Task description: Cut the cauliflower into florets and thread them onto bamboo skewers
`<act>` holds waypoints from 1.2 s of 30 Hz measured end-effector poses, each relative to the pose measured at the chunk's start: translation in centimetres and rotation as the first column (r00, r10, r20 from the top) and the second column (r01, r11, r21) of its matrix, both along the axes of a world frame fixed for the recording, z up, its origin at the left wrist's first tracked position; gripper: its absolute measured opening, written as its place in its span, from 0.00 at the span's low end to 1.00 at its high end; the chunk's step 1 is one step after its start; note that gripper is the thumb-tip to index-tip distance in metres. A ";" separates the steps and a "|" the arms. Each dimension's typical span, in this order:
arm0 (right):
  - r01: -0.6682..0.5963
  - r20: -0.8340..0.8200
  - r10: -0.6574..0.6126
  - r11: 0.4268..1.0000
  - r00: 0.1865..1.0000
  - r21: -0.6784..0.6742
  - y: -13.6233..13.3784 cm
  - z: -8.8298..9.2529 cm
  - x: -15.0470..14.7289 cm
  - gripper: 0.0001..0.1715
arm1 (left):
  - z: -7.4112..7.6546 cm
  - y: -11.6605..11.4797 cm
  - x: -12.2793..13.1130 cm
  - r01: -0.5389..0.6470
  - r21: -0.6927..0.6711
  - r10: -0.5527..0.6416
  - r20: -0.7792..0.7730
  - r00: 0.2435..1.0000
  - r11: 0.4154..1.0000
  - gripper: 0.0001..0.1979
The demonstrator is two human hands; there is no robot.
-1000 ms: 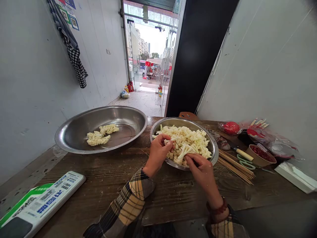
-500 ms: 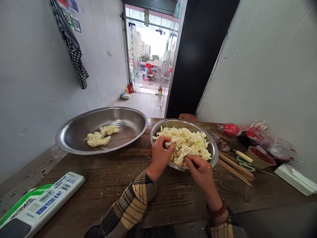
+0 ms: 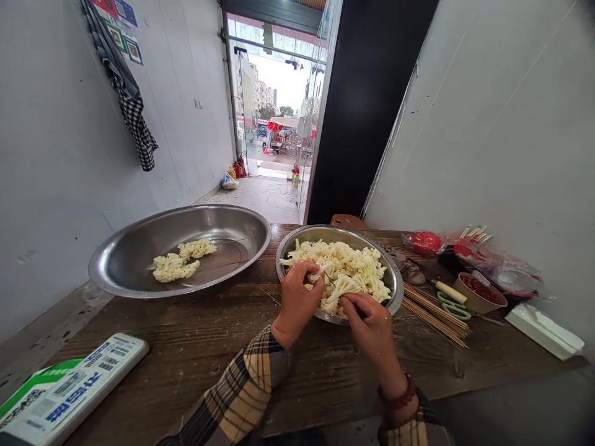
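Note:
Over the near part of a round steel bowl (image 3: 398,296) heaped with cauliflower florets (image 3: 344,255), both of my hands are close together. My left hand (image 3: 300,297) is closed in a pinch on a pale cauliflower piece (image 3: 321,271) at its fingertips. A thin stick seems to show beside it, too small to make out well. Between the thumb and fingers of my right hand (image 3: 370,322) is the stem of another floret (image 3: 346,285), its head pointing toward my left hand.
A wide steel basin (image 3: 227,263) with a few skewered-looking cauliflower clumps (image 3: 179,263) stands at left. Bamboo skewers (image 3: 434,316), green-handled scissors (image 3: 453,305), a paper bowl of red contents (image 3: 481,291) and a white box (image 3: 543,331) lie right. A boxy device (image 3: 83,390) sits front left.
The whole view has shifted slightly, so things appear further left. My hands keep nearly the same pose, and the right-hand floret sits slightly closer to my left fingertips.

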State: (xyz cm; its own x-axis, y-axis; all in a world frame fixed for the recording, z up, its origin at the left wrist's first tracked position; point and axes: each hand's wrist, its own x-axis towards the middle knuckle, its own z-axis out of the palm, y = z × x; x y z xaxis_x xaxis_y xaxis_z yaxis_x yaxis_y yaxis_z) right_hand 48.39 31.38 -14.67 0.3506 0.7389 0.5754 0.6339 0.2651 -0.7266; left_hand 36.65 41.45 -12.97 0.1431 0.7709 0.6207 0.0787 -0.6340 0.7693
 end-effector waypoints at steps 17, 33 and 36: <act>0.110 -0.076 -0.111 0.994 0.991 -0.016 0.0 0.0 -0.3 0.14 | 0.5 -0.8 0.0 0.412 -0.309 -0.411 0.071 0.909 0.857 0.11; 0.008 -0.124 -0.014 0.999 0.992 -0.048 0.0 -0.1 -0.4 0.14 | 0.8 -0.8 -0.3 0.512 -0.349 -0.451 0.246 0.858 0.784 0.11; 0.020 -0.116 -0.022 1.000 0.993 -0.019 0.0 -0.1 -0.5 0.13 | 0.8 -0.9 -0.2 0.488 -0.335 -0.441 0.209 0.873 0.806 0.12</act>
State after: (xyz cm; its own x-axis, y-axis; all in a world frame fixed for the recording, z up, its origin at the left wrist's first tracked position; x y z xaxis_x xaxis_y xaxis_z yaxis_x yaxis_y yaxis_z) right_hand 47.93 31.40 -14.81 0.4299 0.7405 0.5166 0.5498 0.2391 -0.8003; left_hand 36.44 40.51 -12.13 0.4881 0.8031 0.3418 -0.2564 -0.2424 0.9357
